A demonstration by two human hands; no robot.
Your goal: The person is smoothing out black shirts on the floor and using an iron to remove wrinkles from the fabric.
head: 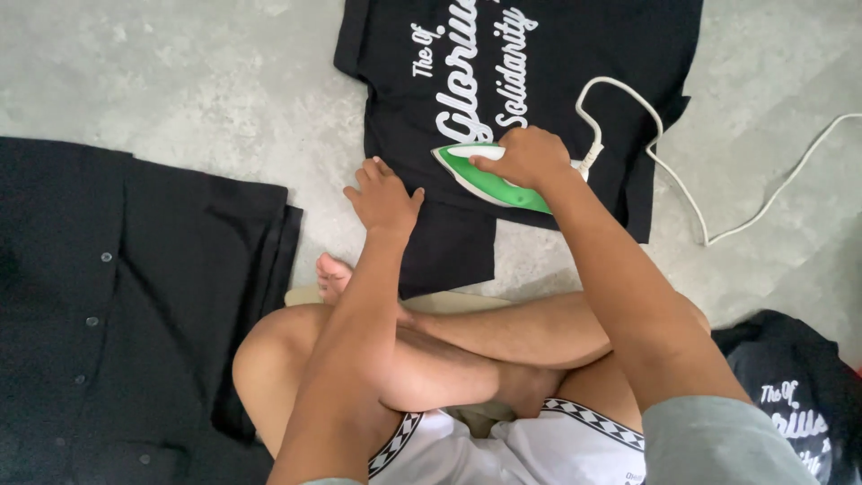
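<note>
A green iron is gripped by the right hand, fingers curled round its handle, and rests on a black shirt spread on the floor. The shirt's edge is pressed flat by the left hand, fingers seemingly together. A white cord trails right.

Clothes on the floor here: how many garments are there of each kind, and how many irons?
Black T-shirts with white lettering: 2, one under the iron and one at the lower right
Black buttoned garment: 1
Green and white iron: 1, gripped by the right hand
Total: 4

The left hand rests flat on the T-shirt's edge.
</note>
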